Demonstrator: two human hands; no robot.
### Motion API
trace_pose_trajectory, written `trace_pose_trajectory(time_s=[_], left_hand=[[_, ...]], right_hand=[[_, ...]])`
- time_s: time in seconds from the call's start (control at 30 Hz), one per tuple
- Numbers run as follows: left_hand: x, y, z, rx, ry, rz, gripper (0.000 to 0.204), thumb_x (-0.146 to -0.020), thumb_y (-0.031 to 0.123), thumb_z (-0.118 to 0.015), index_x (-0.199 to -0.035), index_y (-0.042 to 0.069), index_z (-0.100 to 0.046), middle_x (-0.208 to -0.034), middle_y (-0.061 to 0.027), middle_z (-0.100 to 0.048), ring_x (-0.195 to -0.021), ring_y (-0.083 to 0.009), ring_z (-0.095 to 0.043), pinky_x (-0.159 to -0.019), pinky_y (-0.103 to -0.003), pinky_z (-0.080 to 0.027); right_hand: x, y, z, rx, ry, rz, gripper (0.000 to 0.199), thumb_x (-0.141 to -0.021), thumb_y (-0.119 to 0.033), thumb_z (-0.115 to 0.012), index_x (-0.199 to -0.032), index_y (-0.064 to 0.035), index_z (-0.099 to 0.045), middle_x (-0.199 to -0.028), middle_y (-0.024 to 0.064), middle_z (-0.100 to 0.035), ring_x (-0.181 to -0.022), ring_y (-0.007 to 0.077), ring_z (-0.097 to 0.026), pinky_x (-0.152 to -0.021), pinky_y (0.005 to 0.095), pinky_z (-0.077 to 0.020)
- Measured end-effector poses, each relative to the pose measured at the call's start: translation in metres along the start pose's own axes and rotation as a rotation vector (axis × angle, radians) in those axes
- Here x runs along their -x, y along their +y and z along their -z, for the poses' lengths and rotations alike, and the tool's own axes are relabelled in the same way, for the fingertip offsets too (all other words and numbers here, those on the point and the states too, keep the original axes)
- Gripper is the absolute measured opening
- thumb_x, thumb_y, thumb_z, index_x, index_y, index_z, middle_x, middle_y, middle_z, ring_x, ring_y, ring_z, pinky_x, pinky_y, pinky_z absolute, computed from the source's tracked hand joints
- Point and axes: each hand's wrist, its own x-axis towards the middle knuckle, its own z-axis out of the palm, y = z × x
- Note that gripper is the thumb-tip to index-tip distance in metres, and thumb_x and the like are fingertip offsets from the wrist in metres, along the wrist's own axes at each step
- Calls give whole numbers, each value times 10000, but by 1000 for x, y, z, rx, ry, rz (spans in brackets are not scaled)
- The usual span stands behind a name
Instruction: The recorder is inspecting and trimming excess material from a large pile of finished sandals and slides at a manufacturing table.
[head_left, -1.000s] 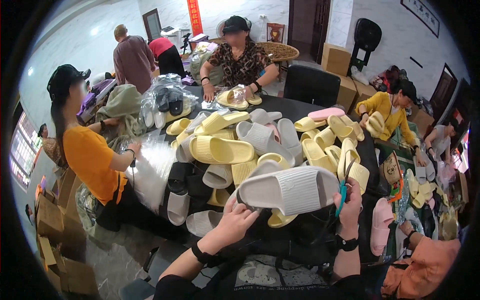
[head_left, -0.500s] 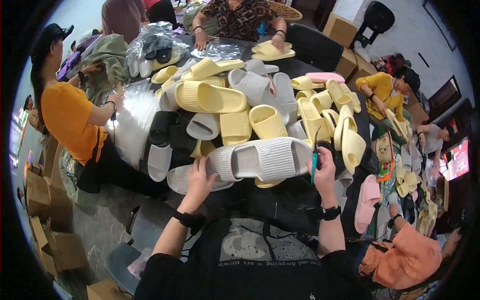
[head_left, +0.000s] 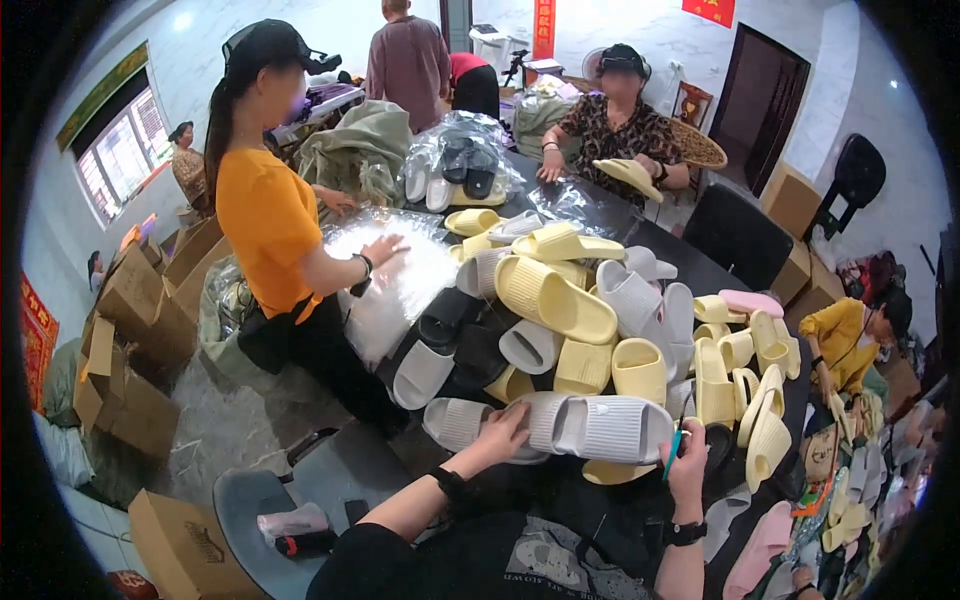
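Viewing remotely through the head camera, I find the light grey slippers (head_left: 615,432) at the near edge of the heap, lying lengthwise between the two hands, ribbed straps facing up. The left hand (head_left: 503,432) lies over their left end, fingers roughly together; I cannot tell whether it grips them or merely rests there. Just beside it on the left is another grey slipper (head_left: 455,420). The right hand (head_left: 687,458), at the right end of the slippers, is closed around the teal-handled scissors (head_left: 672,452), whose thin dark tip points upward. I note a black wristband on each wrist. Beyond the hands, yellow slippers (head_left: 555,300) and more grey ones are piled loosely on the dark tabletop (head_left: 705,275), with black slippers (head_left: 447,318) on the left of the heap. I record a pink slipper (head_left: 757,550) near the right forearm. On the left, a co-worker in an orange top (head_left: 262,225) has one hand over a spread of clear plastic bags (head_left: 380,310). Across from the camera, a co-worker in a patterned shirt (head_left: 630,125) holds yellow footwear (head_left: 628,178). A grey chair (head_left: 250,520) stands at lower left, beside an open-floor cardboard box (head_left: 185,550).
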Motion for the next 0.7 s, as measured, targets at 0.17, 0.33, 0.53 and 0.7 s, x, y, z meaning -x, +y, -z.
trace_pose_trajectory(time_s=[0.17,0.33,0.53,0.7], left_hand=[[4,0,-4,-10,-6,18,588,-827,223,-588,-1358,114,-361,-1329,-164,-466,-1161,-476,-418,-989,-501,-362],[5,3,0,73,-26,66,582,-822,221,-588,-1355,118,-380,-1326,-164,-474,-1166,-467,-427,-993,-486,-368],[1,20,22,270,15,38,473,-822,202,-594,-1260,56,-492,-1182,-172,-582,-1069,-360,-551,-928,-409,-432],[-5,35,39,586,320,124,336,-895,139,-547,-1194,-12,-522,-1077,-144,-629,-968,-230,-614,-851,-317,-475]], right_hand=[[7,-5,-2,-12,0,-27,419,-775,-11,-649,-1136,23,-439,-779,40,-546,-624,105,-519,-533,239,-431],[18,-6,-2,-83,-7,-116,445,-777,-36,-663,-1150,13,-424,-822,64,-570,-584,129,-550,-458,256,-469],[41,14,7,-500,138,-137,496,-741,-132,-694,-1156,-21,-445,-939,48,-558,-721,144,-572,-503,268,-516],[49,25,57,-659,331,-17,436,-756,-91,-656,-1156,-22,-497,-996,31,-547,-884,138,-564,-793,285,-479]])
